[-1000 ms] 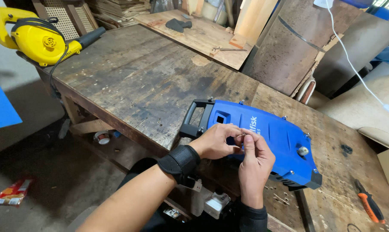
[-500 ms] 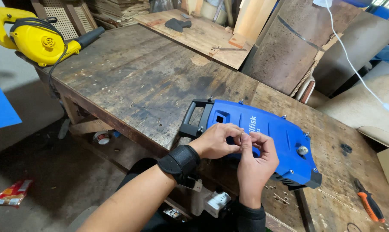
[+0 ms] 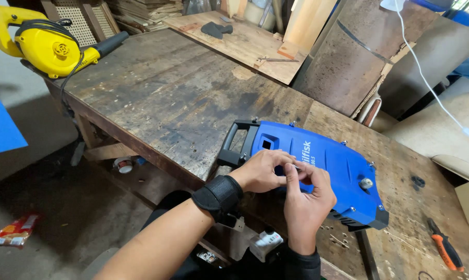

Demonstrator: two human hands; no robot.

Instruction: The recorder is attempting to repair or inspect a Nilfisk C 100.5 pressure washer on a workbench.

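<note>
A blue plastic machine housing (image 3: 332,166) with a black handle (image 3: 234,144) lies flat on the worn wooden workbench (image 3: 167,98). Both my hands meet over its near side. My left hand (image 3: 263,172), with a black wrist wrap (image 3: 217,196) on that arm, has its fingers pinched together on the cover. My right hand (image 3: 306,196) comes up from below, and its thumb and fingers press against the left fingertips. Something small seems to sit between the fingertips, but it is too tiny to make out.
A yellow electric blower (image 3: 45,44) with a black nozzle lies at the bench's far left corner. An orange-handled tool (image 3: 445,251) rests at the right edge. Small screws (image 3: 334,236) dot the bench near the housing. A rusty metal sheet (image 3: 348,57) and wooden boards (image 3: 245,41) stand behind.
My hands stay together over the blue housing with only small finger shifts. The right hand has edged slightly lower and nearer.
</note>
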